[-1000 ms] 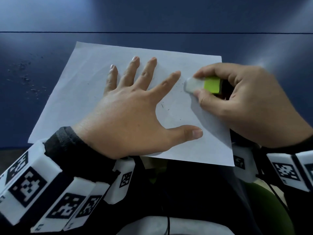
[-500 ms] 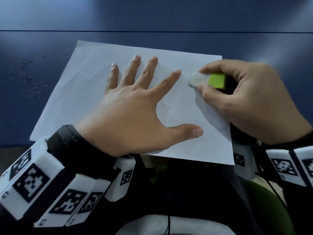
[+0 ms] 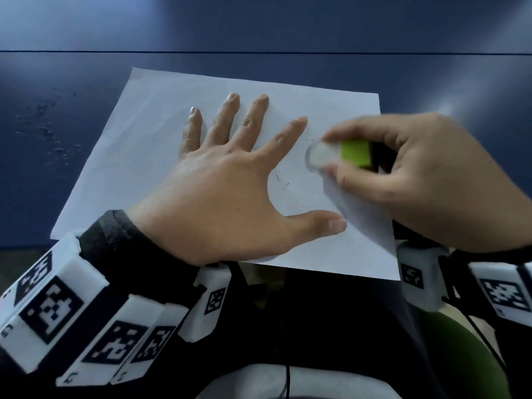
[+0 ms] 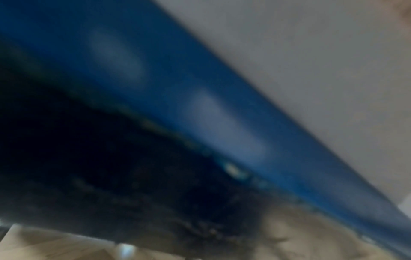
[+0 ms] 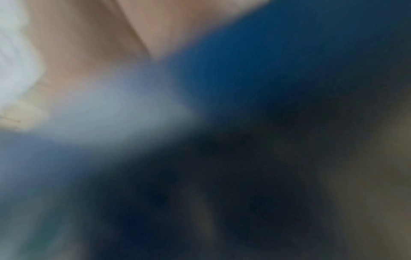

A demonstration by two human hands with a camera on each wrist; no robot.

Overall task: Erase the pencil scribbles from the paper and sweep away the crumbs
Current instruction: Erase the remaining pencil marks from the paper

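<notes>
The left hand (image 3: 227, 194) lies flat on the white paper (image 3: 149, 145), fingers spread, pinning it to the blue bench (image 3: 57, 82). Just right of its index finger, the right hand (image 3: 426, 180) pinches a white eraser (image 3: 322, 155) with a green sleeve, tip touching the paper. Dark crumbs (image 3: 280, 178) lie between thumb and index; more crumbs sit on the bench at far left.

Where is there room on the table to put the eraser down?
The blue table is bare beyond the paper's far edge and right of its right edge. The paper's far-left part, left of the left hand, is bare too. It is crowded between the left hand and the right hand holding the eraser. Crumbs dot the table left of the paper.
</notes>
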